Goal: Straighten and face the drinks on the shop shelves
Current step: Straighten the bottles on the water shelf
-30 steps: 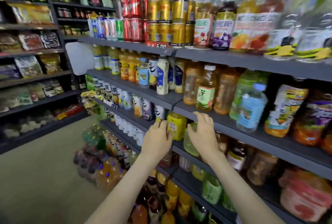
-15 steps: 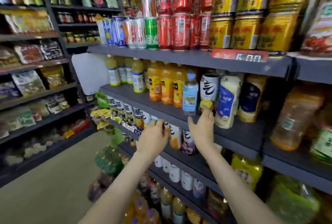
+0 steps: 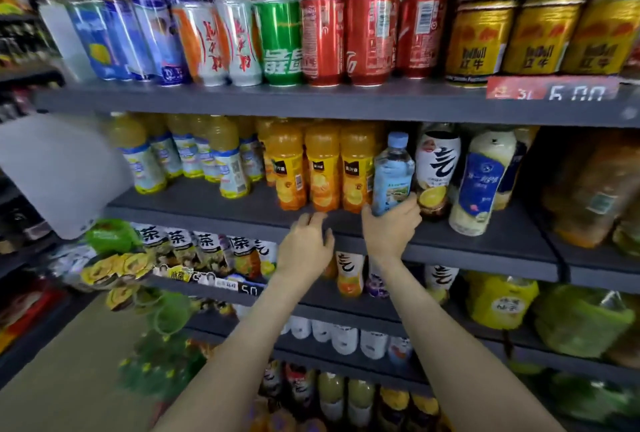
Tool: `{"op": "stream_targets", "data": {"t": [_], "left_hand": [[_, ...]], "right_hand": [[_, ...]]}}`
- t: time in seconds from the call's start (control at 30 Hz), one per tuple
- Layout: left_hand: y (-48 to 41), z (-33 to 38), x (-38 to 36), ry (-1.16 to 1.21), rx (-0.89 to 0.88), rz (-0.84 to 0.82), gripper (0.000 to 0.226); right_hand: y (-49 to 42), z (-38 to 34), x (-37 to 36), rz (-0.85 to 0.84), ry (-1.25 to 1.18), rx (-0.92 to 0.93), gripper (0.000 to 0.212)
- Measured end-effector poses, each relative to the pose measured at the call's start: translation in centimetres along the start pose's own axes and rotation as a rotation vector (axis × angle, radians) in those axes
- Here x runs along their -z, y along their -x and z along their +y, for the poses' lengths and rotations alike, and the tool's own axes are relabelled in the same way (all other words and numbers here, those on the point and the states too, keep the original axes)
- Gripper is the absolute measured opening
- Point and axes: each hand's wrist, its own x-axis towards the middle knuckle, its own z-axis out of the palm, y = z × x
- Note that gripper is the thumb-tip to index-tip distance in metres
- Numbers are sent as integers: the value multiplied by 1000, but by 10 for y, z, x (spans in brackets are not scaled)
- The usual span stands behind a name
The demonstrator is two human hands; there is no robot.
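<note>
The water bottle (image 3: 393,172), clear with a pale blue cap and a blue label, stands upright at the front of the middle shelf (image 3: 194,203). It is squeezed between the row of orange juice bottles (image 3: 322,168) on its left and a white-sleeved bottle with a lemon picture (image 3: 437,168) on its right, touching or nearly touching both. It is the only one of its kind in that stretch, so it looks like a stray that needs turning or moving to tidy the row.

The right hand (image 3: 389,231) grips the bottle at its base, thumb on the left side and fingers curled round the right. A low hold like this probably suits twisting the label forward or sliding the bottle along without tipping it. The left hand (image 3: 304,250) holds nothing. Its fingers are loosely bent over the shelf's front edge just below the juice bottles, likely ready to steady or nudge them; whether it touches the edge I cannot tell.

A white bottle with a blue label (image 3: 479,182) leans slightly further right. On the shelf above, the red cans (image 3: 322,33) and gold cans (image 3: 481,37) are stacked two high, with some labels turned away from the aisle.
</note>
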Motion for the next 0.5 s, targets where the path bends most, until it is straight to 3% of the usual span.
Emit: {"op": "stream_targets", "data": {"t": [0.17, 0.3, 0.4, 0.5], "left_hand": [[-8, -9, -7, 24, -51, -53, 37], [-5, 3, -19, 152, -120, -24, 38], [2, 27, -34, 376, -205, -70, 54], [15, 72, -46, 539, -277, -223, 77]], "right_hand": [[-11, 2, -6, 56, 93, 44, 56], [-4, 15, 17, -5, 18, 106, 57], [4, 32, 50, -59, -20, 143, 58], [10, 51, 97, -100, -98, 121, 53]]}}
